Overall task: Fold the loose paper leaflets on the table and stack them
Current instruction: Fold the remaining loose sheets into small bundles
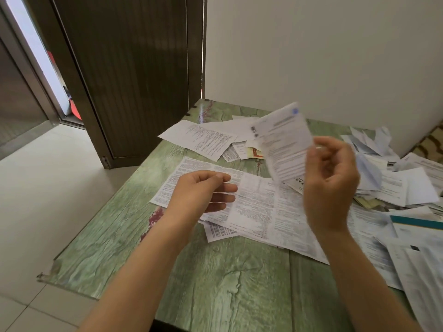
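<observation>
My right hand (330, 180) pinches a white printed leaflet (284, 142) by its right edge and holds it up, tilted, above the table. My left hand (203, 190) hovers over a large unfolded leaflet (259, 207) lying flat on the green table (215, 279); its fingers are loosely curled and hold nothing. More loose leaflets lie farther back (203, 137). A heap of loose leaflets (393, 185) covers the right side.
The table's left edge and a chipped front-left corner (48, 271) border a pale tiled floor. A dark folding door (134, 80) stands behind the table at the left. A white wall (335, 56) runs along the back.
</observation>
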Action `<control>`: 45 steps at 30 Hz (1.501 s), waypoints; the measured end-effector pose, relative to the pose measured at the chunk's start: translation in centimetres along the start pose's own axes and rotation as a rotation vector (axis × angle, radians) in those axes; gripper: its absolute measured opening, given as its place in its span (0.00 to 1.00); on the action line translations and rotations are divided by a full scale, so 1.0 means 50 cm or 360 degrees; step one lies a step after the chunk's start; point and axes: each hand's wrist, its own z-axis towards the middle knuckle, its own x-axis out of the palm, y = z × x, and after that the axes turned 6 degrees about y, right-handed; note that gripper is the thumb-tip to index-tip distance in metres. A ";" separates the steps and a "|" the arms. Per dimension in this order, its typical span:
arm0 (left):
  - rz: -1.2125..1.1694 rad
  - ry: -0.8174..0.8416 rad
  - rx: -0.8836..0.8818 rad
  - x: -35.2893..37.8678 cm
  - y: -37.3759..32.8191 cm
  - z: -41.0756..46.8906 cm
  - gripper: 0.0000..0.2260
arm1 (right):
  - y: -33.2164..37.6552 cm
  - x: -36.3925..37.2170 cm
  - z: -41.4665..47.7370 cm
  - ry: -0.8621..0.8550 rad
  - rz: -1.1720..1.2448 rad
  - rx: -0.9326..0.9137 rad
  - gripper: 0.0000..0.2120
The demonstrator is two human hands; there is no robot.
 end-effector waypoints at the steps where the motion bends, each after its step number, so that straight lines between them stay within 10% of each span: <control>1: 0.0000 -0.0007 -0.0001 0.000 -0.001 0.000 0.08 | -0.010 -0.010 0.012 -0.0142 -0.0104 -0.0028 0.04; 10: 0.0097 -0.0094 0.0013 0.000 0.003 -0.001 0.07 | -0.115 -0.058 0.026 0.0349 -0.1408 0.0619 0.12; 30: 0.0105 -0.0275 0.0012 -0.014 0.001 0.005 0.09 | -0.075 -0.010 0.001 -0.0077 -0.0852 -0.0003 0.08; 37: -0.0132 -0.0438 -0.0063 -0.046 -0.007 0.008 0.11 | 0.031 0.152 -0.011 0.1433 -0.0789 -0.0001 0.18; 45: -0.0423 -0.0524 -0.0115 -0.061 -0.010 0.011 0.11 | 0.017 0.348 0.044 0.2101 -0.1204 0.0025 0.27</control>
